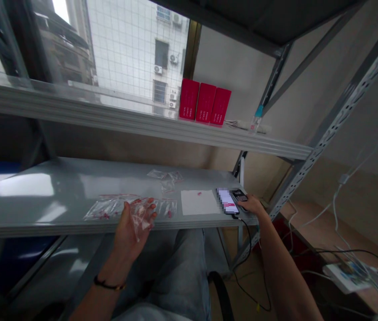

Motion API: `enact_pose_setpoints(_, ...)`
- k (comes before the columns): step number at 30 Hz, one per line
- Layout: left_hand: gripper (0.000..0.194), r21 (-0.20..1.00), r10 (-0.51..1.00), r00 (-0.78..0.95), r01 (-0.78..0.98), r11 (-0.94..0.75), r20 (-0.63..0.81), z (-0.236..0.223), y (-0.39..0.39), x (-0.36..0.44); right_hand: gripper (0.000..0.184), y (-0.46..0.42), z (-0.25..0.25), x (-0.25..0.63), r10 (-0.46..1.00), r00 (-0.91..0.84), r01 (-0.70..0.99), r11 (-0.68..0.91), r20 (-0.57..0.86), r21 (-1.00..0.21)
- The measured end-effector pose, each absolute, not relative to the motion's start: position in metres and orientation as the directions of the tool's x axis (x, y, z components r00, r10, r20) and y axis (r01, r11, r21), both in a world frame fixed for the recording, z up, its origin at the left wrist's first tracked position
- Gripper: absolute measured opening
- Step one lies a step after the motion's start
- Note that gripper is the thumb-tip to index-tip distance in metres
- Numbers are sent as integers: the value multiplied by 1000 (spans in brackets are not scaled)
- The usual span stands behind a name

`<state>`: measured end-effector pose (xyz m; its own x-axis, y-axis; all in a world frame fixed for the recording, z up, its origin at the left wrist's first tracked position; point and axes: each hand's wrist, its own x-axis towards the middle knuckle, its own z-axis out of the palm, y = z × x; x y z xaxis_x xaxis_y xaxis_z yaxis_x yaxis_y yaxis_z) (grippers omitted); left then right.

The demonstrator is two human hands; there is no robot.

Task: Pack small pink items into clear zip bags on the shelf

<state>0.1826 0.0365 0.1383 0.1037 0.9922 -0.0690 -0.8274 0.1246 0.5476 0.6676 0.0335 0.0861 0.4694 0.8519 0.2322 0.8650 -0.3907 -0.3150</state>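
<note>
Two hands: left (133, 229) upturned, right (252, 205) palm-down

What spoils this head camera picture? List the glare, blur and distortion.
Head view: bright glare whitens the lower shelf; the window is washed out; wide-lens distortion bends the metal upright; the phone screen is blurred into pixel blocks; the plastic bag in the left hand looks fairly sharp.

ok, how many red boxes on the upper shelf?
3. The left box, middle box and right box stand upright side by side on the grey steel shelf; others could be hidden behind them.
</note>
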Motion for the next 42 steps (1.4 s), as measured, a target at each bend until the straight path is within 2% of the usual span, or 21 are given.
enact_pose_setpoints(5, 19, 619, 994, 108, -780, 90, -9, 137, 40, 187, 33, 29, 97, 664, 868, 451, 876, -387, 205, -288)
enact_pose_setpoints(9, 18, 690, 992, 92, -724, 6, 88, 138, 60, 199, 43, 36, 111, 648, 874, 409, 901, -341, 263, -267)
enact_pose_setpoints(11, 21, 735, 983, 95, -676, -50, 154, 137, 74, 208, 45, 52, 115, 624, 891, 287, 943, -199, 352, -265)
enact_pose_setpoints(13, 24, 778, 976, 88, -621, -101, 198, 135, 89, 218, 43, 73, 115, 592, 905, 92, 968, 18, 416, -252)
enact_pose_setpoints(15, 24, 805, 977, 75, -581, -120, 200, 132, 100, 227, 38, 95, 110, 559, 914, -48, 957, 158, 404, -243)
enact_pose_setpoints(18, 23, 820, 979, 69, -560, -120, 191, 126, 109, 235, 33, 119, 100, 526, 923, -134, 941, 232, 361, -244)
enact_pose_setpoints(22, 25, 785, 973, 115, -612, -90, 200, 119, 115, 236, 28, 128, 89, 515, 929, -183, 931, 269, 323, -245)
enact_pose_setpoints(28, 36, 625, 957, 237, -776, 81, 170, 114, 123, 230, 25, 130, 84, 515, 933, -168, 936, 252, 319, -245)
enact_pose_setpoints(33, 36, 524, 944, 302, -830, 191, 135, 112, 125, 224, 25, 132, 82, 515, 936, -143, 942, 229, 323, -247)
enact_pose_setpoints(42, 36, 509, 933, 338, -829, 231, 127, 104, 121, 229, 23, 130, 81, 512, 942, -82, 945, 177, 325, -274)
